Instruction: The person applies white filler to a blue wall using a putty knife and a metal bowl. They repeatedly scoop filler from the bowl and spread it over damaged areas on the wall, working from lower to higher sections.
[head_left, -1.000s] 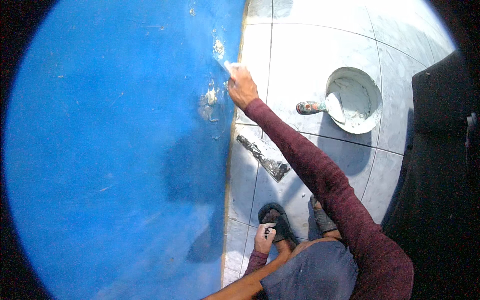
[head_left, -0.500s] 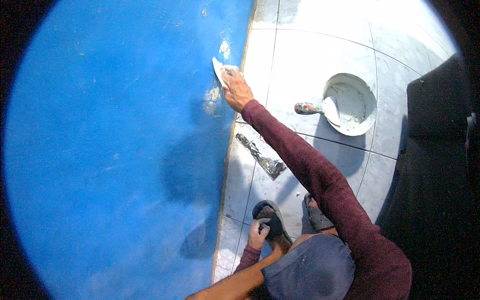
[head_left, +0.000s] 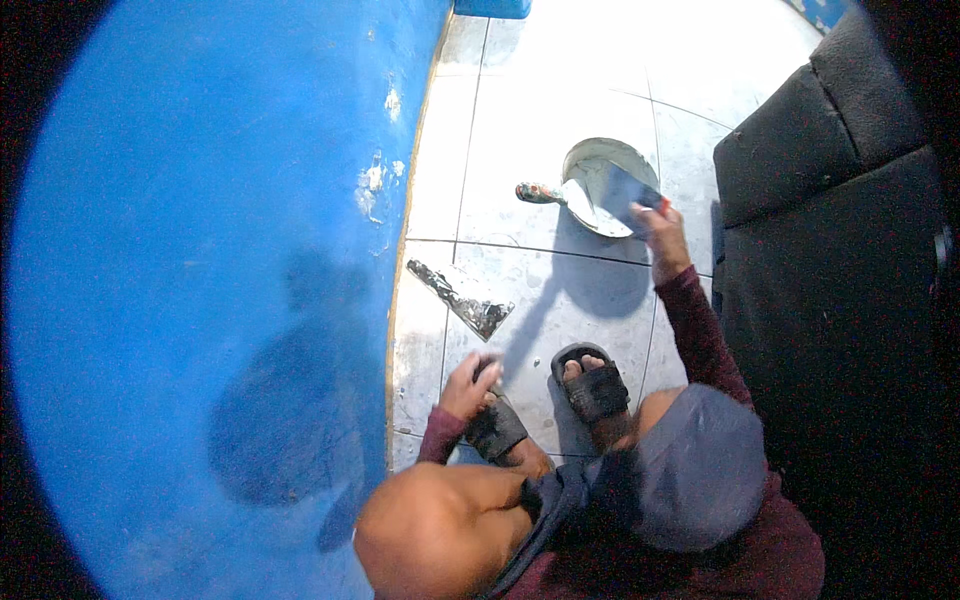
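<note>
My right hand [head_left: 665, 235] grips a flat putty scraper with a dark bluish blade and a touch of red at the grip. Its blade [head_left: 625, 195] is blurred and hangs over the right part of a round white bucket [head_left: 575, 160] holding white putty. A second putty knife [head_left: 540, 193], its handle splattered, leans across the bucket's left rim with its blade inside. My left hand [head_left: 468, 388], slightly blurred, hovers beside my left foot with fingers loosely curved apart and nothing visible in them. Ahead of it a putty-stained, triangular-bladed scraper [head_left: 462, 300] lies on the floor.
The blue wall [head_left: 200, 200] on my left has bare, whitish patches [head_left: 372, 185] near the tiled floor [head_left: 520, 270]. A black padded seat [head_left: 800, 250] stands on the right. My sandalled feet [head_left: 590, 385] are close below the bucket. A blue object [head_left: 492, 8] shows at the top edge.
My right hand has left the wall patches and swung right with the scraper to the bucket. My left hand has moved a little forward and away from the foot, and the view has shifted.
</note>
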